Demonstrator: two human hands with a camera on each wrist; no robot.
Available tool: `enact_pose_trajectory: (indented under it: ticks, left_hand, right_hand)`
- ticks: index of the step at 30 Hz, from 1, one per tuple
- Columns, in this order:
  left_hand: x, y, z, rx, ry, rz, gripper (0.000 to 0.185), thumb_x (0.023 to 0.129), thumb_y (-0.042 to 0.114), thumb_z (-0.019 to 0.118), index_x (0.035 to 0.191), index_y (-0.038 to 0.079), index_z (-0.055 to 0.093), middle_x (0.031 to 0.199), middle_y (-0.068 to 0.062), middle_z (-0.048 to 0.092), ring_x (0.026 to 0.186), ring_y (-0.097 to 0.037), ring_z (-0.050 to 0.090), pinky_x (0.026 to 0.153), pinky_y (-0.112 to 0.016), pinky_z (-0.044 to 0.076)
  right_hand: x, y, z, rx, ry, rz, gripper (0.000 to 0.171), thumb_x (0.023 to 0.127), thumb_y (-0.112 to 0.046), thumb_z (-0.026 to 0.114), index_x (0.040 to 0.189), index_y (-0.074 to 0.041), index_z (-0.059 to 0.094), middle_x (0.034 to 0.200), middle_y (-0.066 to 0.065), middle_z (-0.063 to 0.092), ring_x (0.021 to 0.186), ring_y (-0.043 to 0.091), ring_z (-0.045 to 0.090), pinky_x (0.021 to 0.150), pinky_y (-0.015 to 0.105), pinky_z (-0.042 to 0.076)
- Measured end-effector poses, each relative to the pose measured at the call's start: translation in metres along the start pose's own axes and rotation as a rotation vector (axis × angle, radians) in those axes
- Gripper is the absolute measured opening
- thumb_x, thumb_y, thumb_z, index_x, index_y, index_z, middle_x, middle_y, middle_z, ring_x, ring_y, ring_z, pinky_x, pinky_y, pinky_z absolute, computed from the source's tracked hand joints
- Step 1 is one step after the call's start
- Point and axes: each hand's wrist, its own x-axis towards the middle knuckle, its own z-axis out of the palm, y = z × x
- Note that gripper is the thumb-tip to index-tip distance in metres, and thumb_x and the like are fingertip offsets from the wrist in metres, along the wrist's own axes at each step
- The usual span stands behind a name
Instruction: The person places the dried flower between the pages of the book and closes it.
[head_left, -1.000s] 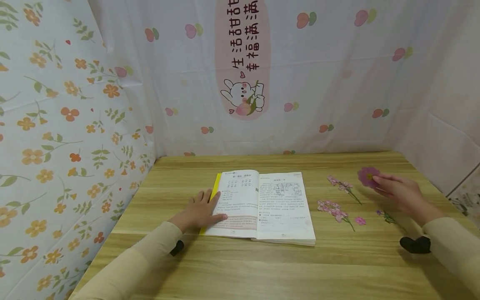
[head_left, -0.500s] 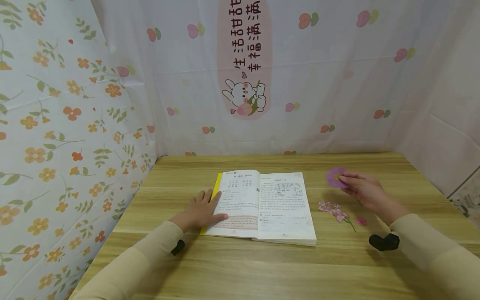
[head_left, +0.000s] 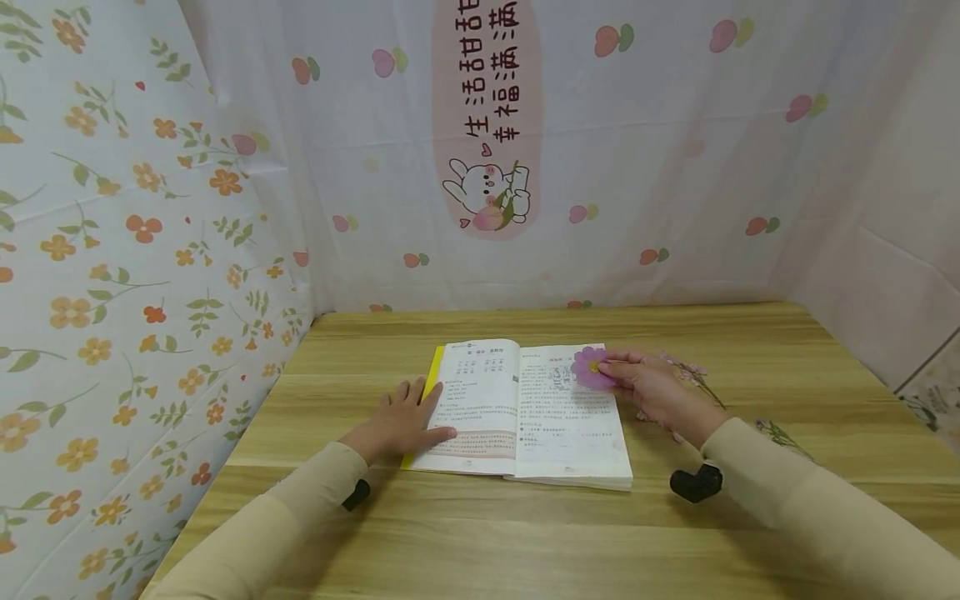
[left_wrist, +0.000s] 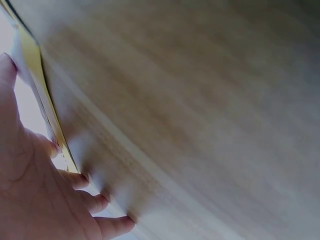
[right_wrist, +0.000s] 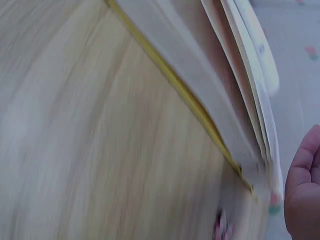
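Observation:
An open book with a yellow cover lies flat in the middle of the wooden table. My left hand rests flat on its left page and edge, fingers straight; the left wrist view shows those fingers beside the yellow cover edge. My right hand pinches a round pink pressed flower and holds it over the top of the right page. The right wrist view shows the book's page block blurred and part of my palm.
Pressed pink flower sprigs lie on the table to the right of the book, partly hidden by my right arm, with a small purple sprig further right. Patterned cloth walls close in the left, back and right sides.
My right hand has carried the pink flower leftward from the table's right side to above the book's right page. The left hand and book have stayed still.

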Motion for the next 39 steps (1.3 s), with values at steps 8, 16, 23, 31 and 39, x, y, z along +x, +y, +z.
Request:
enact_pose_trajectory:
  ticks: [8, 16, 23, 31, 39]
  left_hand:
    - [0.001, 0.000, 0.001, -0.009, -0.005, 0.001, 0.093, 0.089, 0.072, 0.043, 0.157, 0.015, 0.017, 0.158, -0.020, 0.014, 0.141, -0.044, 0.015, 0.105, -0.065, 0.019]
    - [0.001, 0.000, 0.000, -0.002, -0.009, -0.001, 0.093, 0.088, 0.072, 0.043, 0.157, 0.015, 0.017, 0.158, -0.020, 0.015, 0.141, -0.044, 0.016, 0.105, -0.065, 0.019]
    - [0.001, 0.000, 0.001, 0.005, -0.006, 0.005, 0.093, 0.089, 0.072, 0.043, 0.157, 0.015, 0.017, 0.158, -0.020, 0.015, 0.141, -0.044, 0.016, 0.105, -0.065, 0.020]
    - [-0.001, 0.001, 0.000, -0.006, 0.006, 0.026, 0.091, 0.090, 0.069, 0.045, 0.156, 0.012, 0.019, 0.157, -0.022, 0.016, 0.140, -0.045, 0.017, 0.104, -0.065, 0.021]
    - [0.001, 0.000, 0.001, -0.030, -0.018, -0.005, 0.092, 0.090, 0.070, 0.045, 0.157, 0.014, 0.016, 0.159, -0.020, 0.012, 0.142, -0.045, 0.013, 0.106, -0.066, 0.016]
  right_hand:
    - [0.016, 0.017, 0.029, -0.085, 0.019, 0.032, 0.016, 0.093, -0.010, 0.066, 0.109, -0.006, 0.063, 0.092, -0.002, 0.067, 0.080, 0.009, 0.062, 0.072, 0.024, 0.050]
    - [0.025, 0.027, 0.050, -0.185, 0.028, 0.075, 0.026, 0.090, -0.010, 0.070, 0.112, 0.001, 0.062, 0.089, 0.000, 0.068, 0.076, 0.009, 0.062, 0.067, 0.022, 0.051]
    - [0.028, 0.033, 0.060, -0.257, 0.024, 0.064, 0.025, 0.089, -0.004, 0.068, 0.110, 0.007, 0.061, 0.085, 0.003, 0.068, 0.075, 0.011, 0.063, 0.066, 0.025, 0.053]
    - [0.029, 0.039, 0.067, -0.417, 0.050, 0.058, 0.028, 0.085, -0.007, 0.073, 0.109, 0.005, 0.064, 0.097, 0.007, 0.067, 0.078, 0.011, 0.061, 0.068, 0.025, 0.052]
    - [0.029, 0.040, 0.073, -0.582, 0.072, -0.001, 0.026, 0.083, -0.007, 0.076, 0.105, 0.001, 0.065, 0.092, 0.005, 0.067, 0.077, 0.011, 0.059, 0.065, 0.025, 0.050]
